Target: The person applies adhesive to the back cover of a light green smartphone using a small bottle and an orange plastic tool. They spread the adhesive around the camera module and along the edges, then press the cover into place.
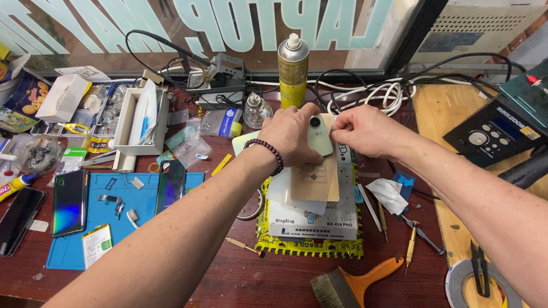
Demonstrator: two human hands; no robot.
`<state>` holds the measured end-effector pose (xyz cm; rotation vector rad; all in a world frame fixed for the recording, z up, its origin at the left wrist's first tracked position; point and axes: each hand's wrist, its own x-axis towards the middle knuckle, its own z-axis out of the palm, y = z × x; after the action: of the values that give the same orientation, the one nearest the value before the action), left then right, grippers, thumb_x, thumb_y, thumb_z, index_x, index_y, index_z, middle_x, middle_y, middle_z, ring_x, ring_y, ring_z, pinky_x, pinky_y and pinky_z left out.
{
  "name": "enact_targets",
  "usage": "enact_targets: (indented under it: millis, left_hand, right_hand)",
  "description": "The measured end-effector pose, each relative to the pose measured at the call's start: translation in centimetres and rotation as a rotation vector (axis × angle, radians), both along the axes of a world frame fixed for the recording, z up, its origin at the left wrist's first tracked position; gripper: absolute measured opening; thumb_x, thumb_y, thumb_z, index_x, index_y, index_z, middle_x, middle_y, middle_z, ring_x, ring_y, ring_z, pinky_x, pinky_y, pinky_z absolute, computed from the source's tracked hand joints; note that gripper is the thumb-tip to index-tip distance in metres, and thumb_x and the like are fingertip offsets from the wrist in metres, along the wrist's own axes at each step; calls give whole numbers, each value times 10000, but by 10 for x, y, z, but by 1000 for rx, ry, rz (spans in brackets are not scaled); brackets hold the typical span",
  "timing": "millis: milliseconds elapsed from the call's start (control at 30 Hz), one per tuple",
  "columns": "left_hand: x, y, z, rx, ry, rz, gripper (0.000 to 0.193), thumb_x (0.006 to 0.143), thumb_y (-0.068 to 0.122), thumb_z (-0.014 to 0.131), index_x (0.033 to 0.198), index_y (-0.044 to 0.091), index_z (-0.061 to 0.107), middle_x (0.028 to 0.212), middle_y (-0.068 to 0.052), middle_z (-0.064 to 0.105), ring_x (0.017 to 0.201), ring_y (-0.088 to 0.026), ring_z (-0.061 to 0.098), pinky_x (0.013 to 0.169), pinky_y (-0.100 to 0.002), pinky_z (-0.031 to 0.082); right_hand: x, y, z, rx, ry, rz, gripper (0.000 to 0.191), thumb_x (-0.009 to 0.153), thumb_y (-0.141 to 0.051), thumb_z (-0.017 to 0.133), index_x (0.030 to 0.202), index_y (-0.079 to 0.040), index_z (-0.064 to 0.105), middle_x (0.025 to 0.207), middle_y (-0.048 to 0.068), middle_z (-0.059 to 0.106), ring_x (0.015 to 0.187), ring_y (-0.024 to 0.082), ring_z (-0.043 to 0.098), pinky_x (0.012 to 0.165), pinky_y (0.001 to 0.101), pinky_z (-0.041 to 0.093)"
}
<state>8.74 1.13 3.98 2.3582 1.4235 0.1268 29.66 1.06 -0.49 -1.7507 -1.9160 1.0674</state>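
Note:
My left hand (290, 136), with a dark bead bracelet on the wrist, grips a pale green phone (319, 137) with its camera lens facing up. My right hand (365, 132) pinches the phone's right edge with thumb and fingers. The phone is held just above a tan sheet (315, 181) lying on a white box (337, 214), which rests on a yellow-and-black taped package (311, 246). My fingers hide most of the phone.
A blue work mat (111, 219) at left carries two dark phones (69, 202) and small parts. A yellow spray can (293, 71) and white cables (374, 94) stand behind. Screwdrivers (412, 242), a brush (351, 282), tape with scissors (482, 274) and a dark control unit (496, 128) lie to the right.

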Motion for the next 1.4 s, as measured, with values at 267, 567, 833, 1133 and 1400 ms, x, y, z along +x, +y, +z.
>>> enact_targets:
  millis: [267, 567, 833, 1133, 1400]
  left_hand:
    - [1, -2, 1, 3, -15, 18, 893, 544, 415, 941, 1329, 220, 561, 1150, -131, 659, 1152, -337, 611, 970, -502, 494]
    - [1, -3, 1, -2, -37, 23, 886, 535, 397, 944, 1319, 216, 573, 1118, -129, 665, 1126, -331, 624, 962, -494, 497]
    - [-1, -2, 0, 1, -66, 21, 872, 526, 386, 939, 1308, 224, 592, 1099, -120, 678, 1106, -325, 637, 955, -490, 497]
    - [0, -1, -2, -7, -56, 16, 867, 538, 411, 937, 1308, 211, 591, 1112, -121, 676, 1111, -323, 640, 959, -483, 505]
    - [0, -2, 0, 11, -42, 9, 892, 537, 416, 950, 1319, 203, 579, 1134, -140, 661, 1127, -334, 622, 956, -488, 498]
  right_hand:
    - [3, 6, -2, 98, -111, 110, 152, 839, -173, 703, 909, -54, 767, 744, 87, 754, 677, 145, 688, 656, 336, 556]
    - [2, 2, 0, 82, -108, 124, 160, 837, -172, 698, 919, -52, 764, 750, 91, 756, 686, 149, 699, 668, 341, 561]
    - [1, -4, 4, 60, -136, 96, 171, 836, -179, 700, 936, -57, 765, 751, 105, 753, 691, 164, 693, 672, 346, 557]
    - [5, -13, -7, 28, 4, 89, 170, 864, -170, 688, 876, -11, 746, 718, 63, 733, 649, 103, 605, 625, 322, 530]
    - [2, -22, -12, 62, -9, 1, 165, 860, -169, 695, 892, -17, 752, 742, 69, 754, 666, 129, 674, 658, 312, 554]
